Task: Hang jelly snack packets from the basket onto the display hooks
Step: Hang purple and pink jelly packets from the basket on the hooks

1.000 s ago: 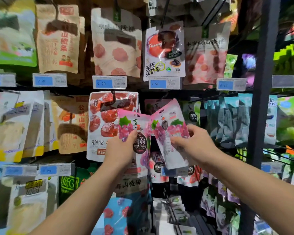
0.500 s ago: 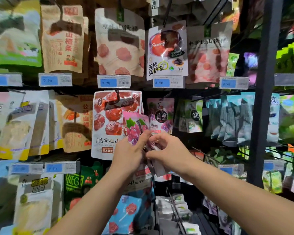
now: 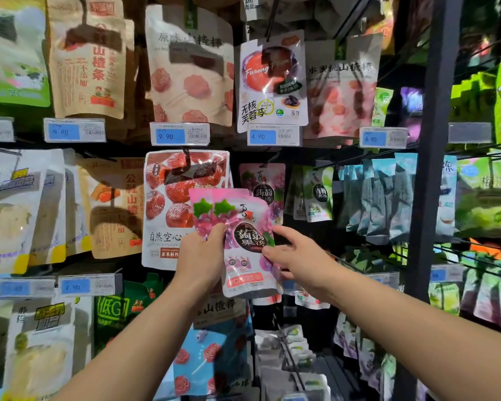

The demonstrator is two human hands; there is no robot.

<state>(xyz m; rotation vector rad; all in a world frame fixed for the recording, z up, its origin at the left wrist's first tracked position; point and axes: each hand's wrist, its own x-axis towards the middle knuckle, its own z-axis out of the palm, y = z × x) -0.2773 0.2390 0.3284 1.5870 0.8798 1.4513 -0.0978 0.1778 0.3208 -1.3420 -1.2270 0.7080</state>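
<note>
Two pink grape jelly packets [image 3: 243, 224] overlap in front of the display, held upright. My left hand [image 3: 201, 251] grips their left edge with the thumb across the front. My right hand [image 3: 294, 256] pinches the front packet's right edge. Behind them, a matching grape jelly packet [image 3: 262, 183] hangs on a display hook [image 3: 274, 157] in the middle row. The basket is out of view.
A big red hawthorn bag [image 3: 171, 209] hangs just left of the held packets. Green jelly packets [image 3: 315, 195] and teal packets [image 3: 388, 198] hang to the right. A dark shelf upright [image 3: 434, 169] stands at right. Price tags [image 3: 272, 136] line the rails.
A second ago each hand held one packet, spread apart. The hands came together, and now both packets are stacked in my left hand with the front one facing me.
</note>
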